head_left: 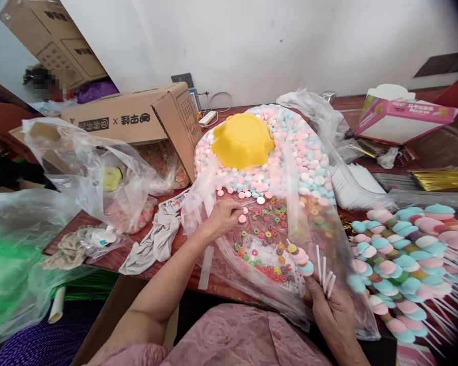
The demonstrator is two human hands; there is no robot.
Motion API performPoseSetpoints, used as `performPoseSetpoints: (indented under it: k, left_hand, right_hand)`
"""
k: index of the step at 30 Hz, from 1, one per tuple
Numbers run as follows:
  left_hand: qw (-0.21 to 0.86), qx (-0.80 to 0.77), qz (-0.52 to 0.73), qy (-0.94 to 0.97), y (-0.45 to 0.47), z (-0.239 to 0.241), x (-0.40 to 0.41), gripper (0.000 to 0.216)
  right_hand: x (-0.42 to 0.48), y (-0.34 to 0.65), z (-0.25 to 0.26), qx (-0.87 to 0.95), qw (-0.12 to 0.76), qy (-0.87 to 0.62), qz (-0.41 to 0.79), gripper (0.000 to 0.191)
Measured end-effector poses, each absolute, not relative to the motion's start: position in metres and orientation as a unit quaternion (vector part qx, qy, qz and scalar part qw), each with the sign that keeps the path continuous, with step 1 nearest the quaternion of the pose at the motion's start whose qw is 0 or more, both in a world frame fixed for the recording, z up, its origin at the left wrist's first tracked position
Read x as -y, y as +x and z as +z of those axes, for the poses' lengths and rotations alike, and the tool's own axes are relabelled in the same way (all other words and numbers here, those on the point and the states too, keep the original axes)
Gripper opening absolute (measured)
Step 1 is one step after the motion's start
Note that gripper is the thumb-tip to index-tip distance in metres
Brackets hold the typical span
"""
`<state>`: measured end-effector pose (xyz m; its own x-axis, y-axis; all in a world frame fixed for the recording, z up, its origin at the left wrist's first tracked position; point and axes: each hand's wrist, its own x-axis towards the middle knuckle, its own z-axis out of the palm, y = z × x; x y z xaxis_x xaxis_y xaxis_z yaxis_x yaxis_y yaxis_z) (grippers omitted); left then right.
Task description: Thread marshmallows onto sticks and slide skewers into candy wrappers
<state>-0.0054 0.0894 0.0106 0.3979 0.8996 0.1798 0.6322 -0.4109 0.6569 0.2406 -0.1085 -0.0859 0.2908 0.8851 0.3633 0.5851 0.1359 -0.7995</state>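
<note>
My left hand (pixel 225 217) reaches over the plastic-covered table, its thumb and fingers pinched together at a small pink marshmallow (pixel 245 210). Another pink marshmallow (pixel 241 219) lies just below the fingertips. Several white sticks (pixel 324 272) stand up from my closed right hand (pixel 330 302). Also at that hand is a skewer of sweets (pixel 301 257) with a yellow piece at its tip and pink, white and blue marshmallows below. Between the hands, ring-shaped gummies (pixel 267 234) lie scattered in red, green and orange. A big heap of pastel marshmallows (pixel 309 147) spreads behind them.
A yellow bowl (pixel 244 140) rests upside down on the marshmallow heap. Finished-looking candy skewers (pixel 400 269) are piled at the right. A cardboard box (pixel 137 122), plastic bags (pixel 91 168) and a grey cloth (pixel 152 244) are at the left. A pink-and-white carton (pixel 400 119) stands back right.
</note>
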Motion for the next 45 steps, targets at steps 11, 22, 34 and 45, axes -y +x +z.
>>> performPoseSetpoints:
  k: [11, 22, 34, 45]
  left_hand:
    - [0.227, -0.484, 0.187, 0.824, -0.006, -0.008, -0.126, 0.016]
    - [0.218, -0.429, 0.145, 0.864, 0.070, -0.006, -0.162, 0.015]
    - [0.134, -0.355, 0.086, 0.921, 0.071, -0.022, -0.139, 0.027]
    - [0.272, -0.368, 0.307, 0.835, 0.045, -0.001, -0.099, 0.040]
  right_hand:
    - [0.106, 0.239, -0.081, 0.598, 0.502, -0.606, 0.150, 0.019]
    - [0.107, 0.235, -0.073, 0.589, 0.492, -0.619, 0.168, 0.024]
    - [0.105, 0.231, -0.064, 0.574, 0.504, -0.614, 0.196, 0.028]
    - [0.113, 0.230, -0.055, 0.582, 0.495, -0.614, 0.198, 0.027]
